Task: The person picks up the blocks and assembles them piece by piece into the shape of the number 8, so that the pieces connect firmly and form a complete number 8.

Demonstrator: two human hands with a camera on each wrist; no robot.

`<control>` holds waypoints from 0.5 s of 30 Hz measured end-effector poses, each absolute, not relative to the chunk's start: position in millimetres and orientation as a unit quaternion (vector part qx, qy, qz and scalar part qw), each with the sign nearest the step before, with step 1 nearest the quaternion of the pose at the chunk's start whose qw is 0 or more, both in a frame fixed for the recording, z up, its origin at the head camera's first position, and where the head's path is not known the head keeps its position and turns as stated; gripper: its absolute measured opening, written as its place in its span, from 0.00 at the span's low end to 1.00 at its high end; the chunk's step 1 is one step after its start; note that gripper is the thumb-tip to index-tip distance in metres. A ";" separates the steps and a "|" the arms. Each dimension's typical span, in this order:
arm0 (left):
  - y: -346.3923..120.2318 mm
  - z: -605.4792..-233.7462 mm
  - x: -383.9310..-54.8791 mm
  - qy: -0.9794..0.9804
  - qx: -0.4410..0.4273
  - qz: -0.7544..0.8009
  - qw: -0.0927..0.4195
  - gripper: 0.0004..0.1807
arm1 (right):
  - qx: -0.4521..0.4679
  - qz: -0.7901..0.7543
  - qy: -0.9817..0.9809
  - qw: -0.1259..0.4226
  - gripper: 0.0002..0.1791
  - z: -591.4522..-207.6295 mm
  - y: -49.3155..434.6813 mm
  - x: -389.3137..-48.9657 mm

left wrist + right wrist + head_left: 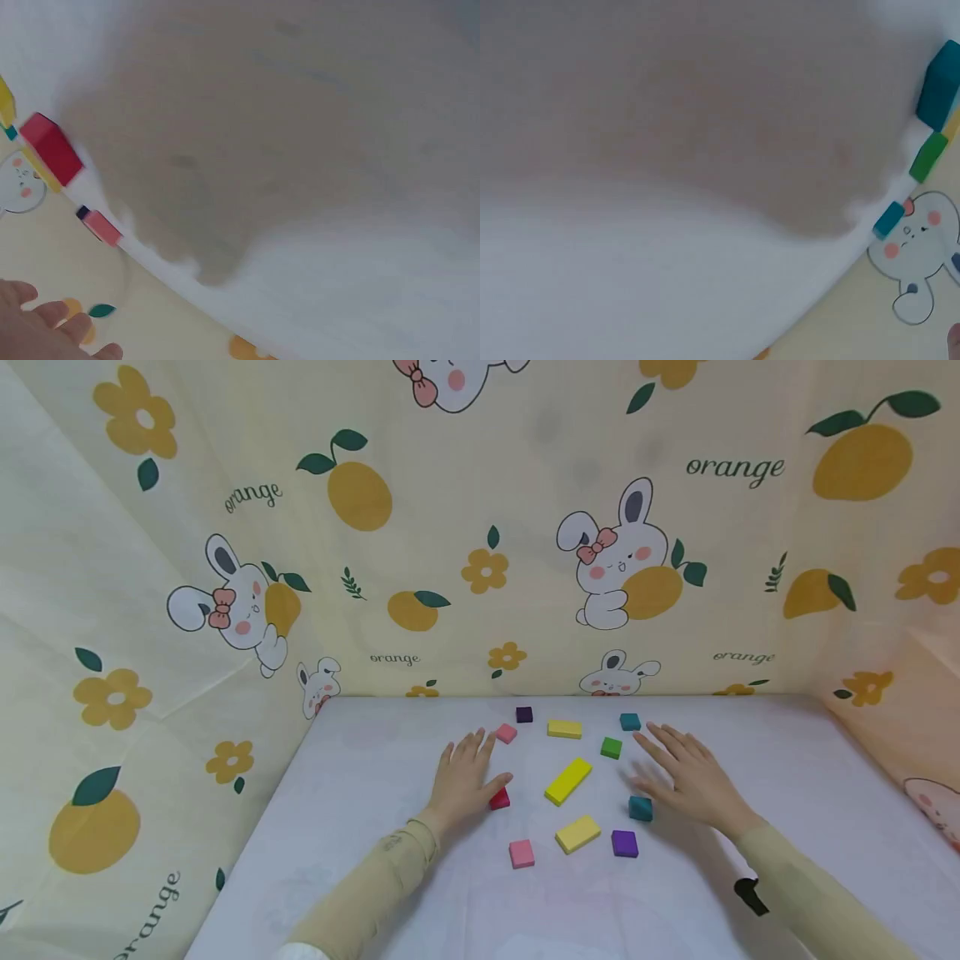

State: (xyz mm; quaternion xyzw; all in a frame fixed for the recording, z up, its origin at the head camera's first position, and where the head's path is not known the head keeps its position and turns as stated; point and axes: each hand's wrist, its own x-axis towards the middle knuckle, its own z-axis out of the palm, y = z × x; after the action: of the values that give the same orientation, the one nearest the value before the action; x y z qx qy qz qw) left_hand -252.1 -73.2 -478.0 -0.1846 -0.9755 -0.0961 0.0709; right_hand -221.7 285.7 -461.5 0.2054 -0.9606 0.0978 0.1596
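Note:
My left hand (pixel 467 777) is over the table with fingers spread and nothing held; its thumb overlaps a red block (pixel 499 799). By its fingertips lies a pink block (pixel 506 733). On the other side my right hand (pixel 692 777) also has its fingers extended, holding nothing. Teal blocks (pixel 641 808) lie close to its fingers, one beyond the fingertips. Between the hands are yellow blocks (pixel 568 781) and a green block (pixel 611 748). The left wrist view catches the left hand's fingers (pixel 75 328); in the right wrist view, one fingertip (pixel 954 345) shows at the corner.
A dark purple block (pixel 524 715) lies at the back. Toward the front are a purple block (pixel 625 844) and another pink block (pixel 522 854). The white table (pixel 352 760) meets a cream cloth backdrop (pixel 525 468) printed with rabbits and oranges at the back and sides.

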 end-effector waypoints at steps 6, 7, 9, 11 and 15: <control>-50.3 -475.0 -249.6 -0.969 -0.200 -0.095 0.108 0.36 | 0.230 0.119 -0.955 0.144 0.39 -459.3 270.5 -238.6; -46.3 -474.9 -248.7 -0.969 -0.201 -0.092 0.108 0.35 | 0.230 0.125 -0.956 0.136 0.39 -459.3 267.8 -241.2; -38.4 -474.3 -246.7 -0.968 -0.204 -0.097 0.105 0.34 | 0.228 0.137 -0.957 0.118 0.38 -459.7 262.5 -246.2; -30.9 -474.6 -244.6 -0.969 -0.205 -0.097 0.098 0.33 | 0.226 0.146 -0.958 0.100 0.36 -460.3 257.8 -251.0; -17.6 -476.8 -241.6 -0.969 -0.213 -0.093 0.086 0.31 | 0.228 0.162 -0.958 0.067 0.31 -461.1 248.1 -259.7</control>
State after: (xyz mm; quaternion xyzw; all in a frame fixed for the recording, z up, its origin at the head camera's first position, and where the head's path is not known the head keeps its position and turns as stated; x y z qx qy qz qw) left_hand -241.6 -17.6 -476.8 -0.2133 -0.9687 -0.0929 0.0862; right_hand -259.7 248.1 -461.1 0.2276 -0.9579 0.1620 0.0667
